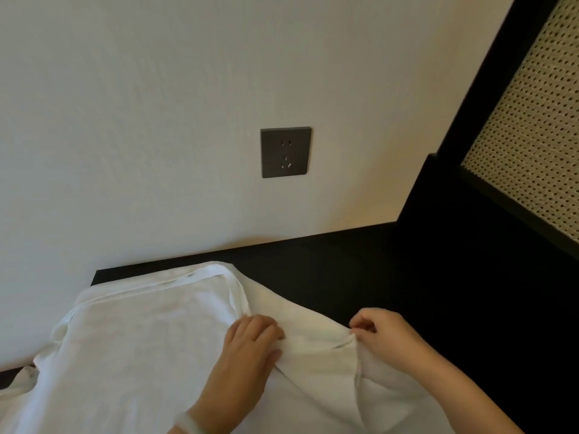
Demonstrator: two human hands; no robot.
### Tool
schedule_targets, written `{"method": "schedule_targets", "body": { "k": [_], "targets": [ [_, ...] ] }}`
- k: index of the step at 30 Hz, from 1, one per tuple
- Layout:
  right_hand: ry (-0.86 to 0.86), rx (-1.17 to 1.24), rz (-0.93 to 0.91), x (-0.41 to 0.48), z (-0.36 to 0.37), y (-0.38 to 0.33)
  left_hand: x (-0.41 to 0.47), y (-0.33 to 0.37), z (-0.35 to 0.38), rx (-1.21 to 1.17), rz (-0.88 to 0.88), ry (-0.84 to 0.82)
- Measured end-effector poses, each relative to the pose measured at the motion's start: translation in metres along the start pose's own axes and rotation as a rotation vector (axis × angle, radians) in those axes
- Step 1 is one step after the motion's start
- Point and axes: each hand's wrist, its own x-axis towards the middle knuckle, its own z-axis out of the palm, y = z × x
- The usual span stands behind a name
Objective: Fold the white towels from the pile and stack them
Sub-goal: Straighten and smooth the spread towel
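A white towel (141, 339) lies spread over the black tabletop (391, 292), with a folded layer on top whose hemmed edge runs along the far side. My left hand (247, 349) rests flat on the towel near the right edge of that folded layer, fingers straight. My right hand (382, 336) pinches a corner of the towel's lower layer between thumb and fingers, slightly lifted off the table. A pale bracelet sits on my left wrist. More white cloth hangs off the near left edge.
A cream wall with a dark grey power socket (285, 151) stands right behind the table. At the right rises a black frame with a woven cane panel (532, 120). Bare black tabletop lies to the right of the towel.
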Motion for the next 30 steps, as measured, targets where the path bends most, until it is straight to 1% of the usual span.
{"method": "schedule_targets", "body": {
  "k": [4, 5, 6, 7, 8, 9, 10, 12, 14, 15, 17, 19, 20, 22, 24, 26, 28, 30],
  "targets": [
    [-0.228, 0.168, -0.136, -0.010, -0.009, -0.025, -0.004, 0.004, -0.005, -0.067, -0.096, 0.019],
    [-0.318, 0.164, -0.140, -0.014, -0.013, -0.030, -0.004, 0.006, -0.008, -0.082, -0.114, 0.023],
    [-0.394, 0.099, -0.138, -0.017, -0.014, -0.034, -0.002, 0.008, -0.011, -0.089, -0.126, 0.029],
    [-0.427, -0.018, -0.142, -0.020, -0.014, -0.036, 0.001, 0.009, -0.013, -0.092, -0.132, 0.040],
    [-0.414, -0.129, -0.170, -0.021, -0.012, -0.038, 0.004, 0.011, -0.015, -0.098, -0.128, 0.063],
    [-0.361, -0.187, -0.195, -0.022, -0.010, -0.040, 0.008, 0.013, -0.017, -0.104, -0.120, 0.089],
    [-0.265, -0.175, -0.196, -0.020, -0.012, -0.042, 0.012, 0.016, -0.018, -0.104, -0.112, 0.116],
    [-0.079, -0.071, -0.141, -0.006, -0.028, -0.042, 0.019, 0.022, -0.022, -0.076, -0.130, 0.188],
    [0.051, -0.032, -0.076, 0.024, -0.059, -0.037, 0.026, 0.023, -0.023, -0.038, -0.109, 0.273],
    [0.093, -0.047, -0.061, 0.042, -0.079, -0.034, 0.029, 0.022, -0.023, -0.007, -0.066, 0.265],
    [0.151, -0.108, -0.067, 0.081, -0.117, -0.030, 0.039, 0.016, -0.019, 0.089, 0.018, 0.110],
    [0.185, -0.160, -0.072, 0.119, -0.142, -0.030, 0.052, 0.003, -0.012, 0.233, 0.046, -0.067],
    [0.198, -0.131, -0.054, 0.137, -0.149, -0.031, 0.059, -0.006, -0.009, 0.292, 0.047, -0.115],
    [0.202, 0.033, 0.013, 0.168, -0.152, -0.032, 0.075, -0.021, -0.002, 0.339, 0.016, -0.171],
    [0.242, 0.193, 0.089, 0.191, -0.147, -0.031, 0.089, -0.037, 0.008, 0.322, -0.044, -0.199],
    [0.274, 0.159, 0.139, 0.207, -0.136, -0.022, 0.101, -0.048, 0.013, 0.308, -0.087, -0.184],
    [0.257, 0.079, 0.188, 0.214, -0.119, -0.010, 0.107, -0.047, 0.009, 0.317, -0.103, -0.167],
    [0.204, 0.130, 0.175, 0.215, -0.104, 0.003, 0.106, -0.043, 0.003, 0.340, -0.102, -0.179]
  ]
}}
